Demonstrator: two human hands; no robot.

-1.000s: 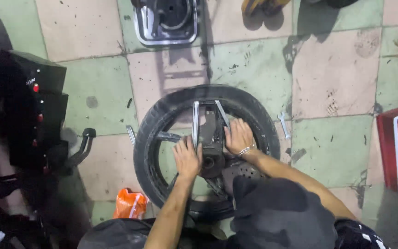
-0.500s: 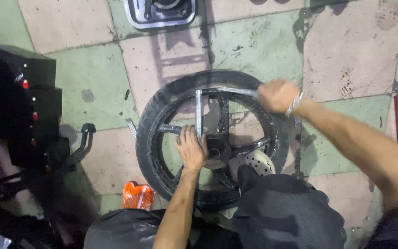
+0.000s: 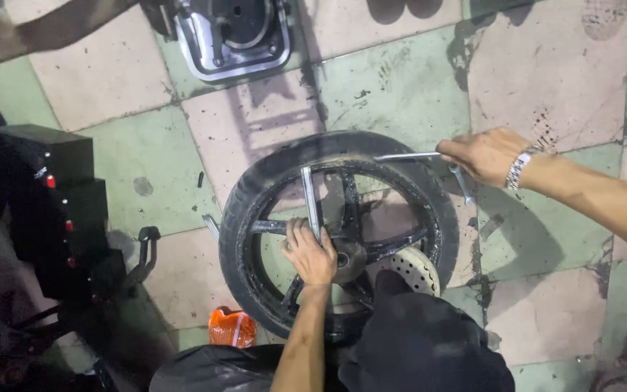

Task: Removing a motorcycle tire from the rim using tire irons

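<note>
A black motorcycle wheel with its tyre lies flat on the tiled floor in front of my knees. My left hand grips a metal tyre lever that stands wedged at the rim near the hub. My right hand, with a metal watch on the wrist, is shut on a second tyre lever lying across the tyre's upper right edge. A brake disc shows at the wheel's lower right.
A shiny metal tray sits on the floor at the top. A dark machine with a foot lever stands at the left. An orange packet lies near my knee. Another wrench rests right of the tyre. Another person's arm reaches in top left.
My right hand left the hub, reached out to the right and took hold of a second lever at the tyre's edge. My left hand stayed on the first lever.
</note>
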